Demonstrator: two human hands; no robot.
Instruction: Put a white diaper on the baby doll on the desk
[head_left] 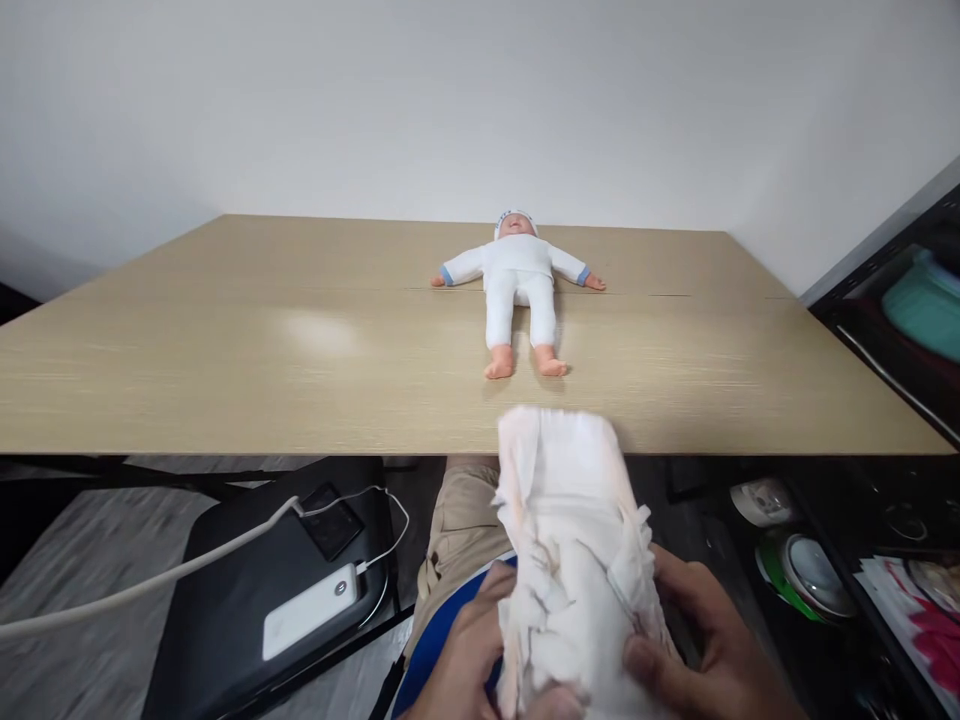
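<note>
A white diaper (568, 540) is held up in front of me, below the table's front edge. My left hand (461, 655) grips its lower left side with fingers closed around it. On the other side my right hand (701, 640) clasps its lower right, thumb pressed on the front. A baby doll (517, 285) in white clothes and a cap lies on its back on the wooden table (262, 340), arms spread, feet toward me, beyond the diaper and untouched.
To the left below the table, a black seat (247, 580) holds a white power bank (309, 610), a dark phone (330, 520) and white cables. A dark shelf unit (885, 400) with bowls and packets stands on the right. My knee (461, 530) shows under the table.
</note>
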